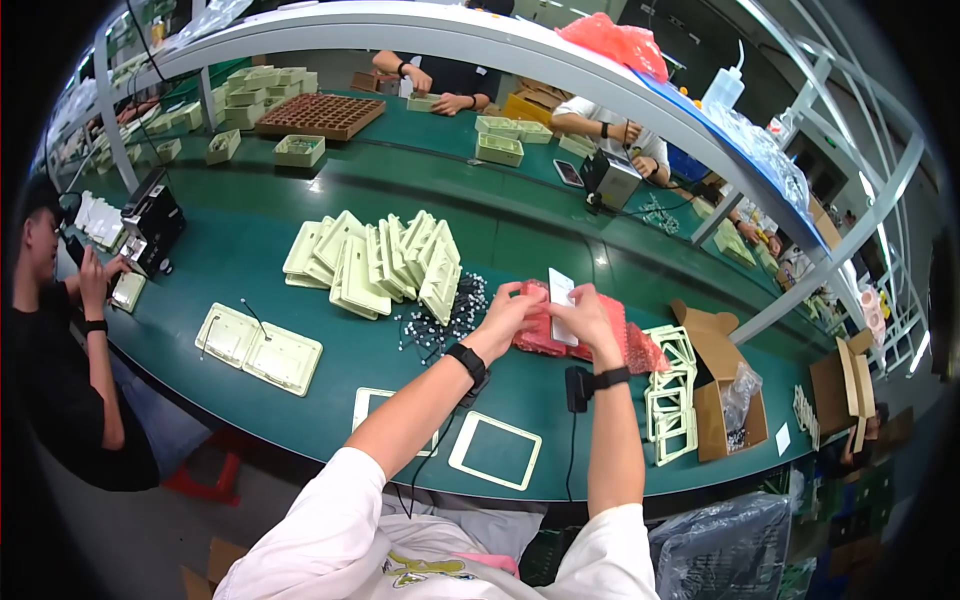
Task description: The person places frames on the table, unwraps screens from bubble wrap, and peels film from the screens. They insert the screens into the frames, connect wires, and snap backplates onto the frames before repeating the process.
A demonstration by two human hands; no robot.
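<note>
Over a stack of pink bubble wrap [610, 312], my two hands work close together. My right hand [590, 322] grips a flat white rectangular panel [561, 287], its thumb across the face. Just left of it, the fingers of my left hand [508, 318] close on the pink wrap beside the panel. Nearer to me lie two cream rectangular frames: one frame [496, 450] in full view, the other frame [362, 408] partly behind my left forearm. Small dark and white cabled parts [462, 310] are heaped left of my left hand.
Cream housings [362, 275] are piled left of centre; an opened housing [262, 345] lies nearer. Stacked cream frames [670, 400] and an open cardboard box [728, 405] stand right. A shelf rail [480, 32] arches overhead. Co-workers sit left and across the green table [250, 220].
</note>
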